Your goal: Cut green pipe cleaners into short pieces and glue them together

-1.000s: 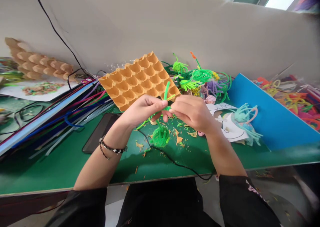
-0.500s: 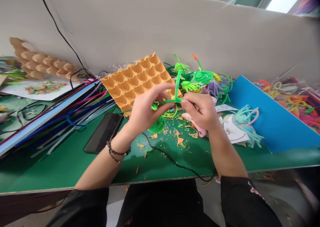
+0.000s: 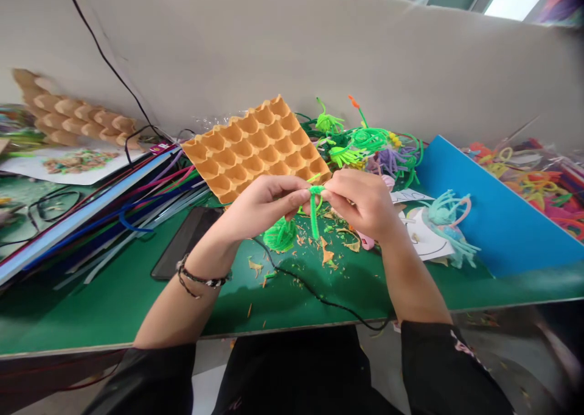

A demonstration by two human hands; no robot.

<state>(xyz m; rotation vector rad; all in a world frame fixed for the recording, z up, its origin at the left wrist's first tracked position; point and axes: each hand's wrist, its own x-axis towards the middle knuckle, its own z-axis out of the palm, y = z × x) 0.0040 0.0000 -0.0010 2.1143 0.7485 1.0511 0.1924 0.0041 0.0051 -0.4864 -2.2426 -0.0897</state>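
Between my two hands is a bright green pipe cleaner [image 3: 314,214], held just above the table. My left hand [image 3: 269,203] pinches it from the left with thumb and fingertips. From the other side my right hand [image 3: 360,201] grips it, its fingers curled in. One end of the pipe cleaner hangs straight down between the fingertips; the part inside the fingers is hidden. A round green fuzzy ball [image 3: 280,235] rests on the table under my left hand. Partly covered by my right hand, a pink tool [image 3: 367,241] lies behind it.
Behind my hands sits a cardboard egg tray [image 3: 255,144]. Green and purple pipe-cleaner pieces [image 3: 369,141] are heaped beside it. A black phone [image 3: 182,244] and a bundle of pipe cleaners [image 3: 155,202] lie left. A blue board [image 3: 493,214] stands right. A black cable [image 3: 314,293] crosses the front.
The pipe cleaner's free end pointed up before and now hangs down. My left hand has dropped and its fingers have closed in nearer to my right hand.
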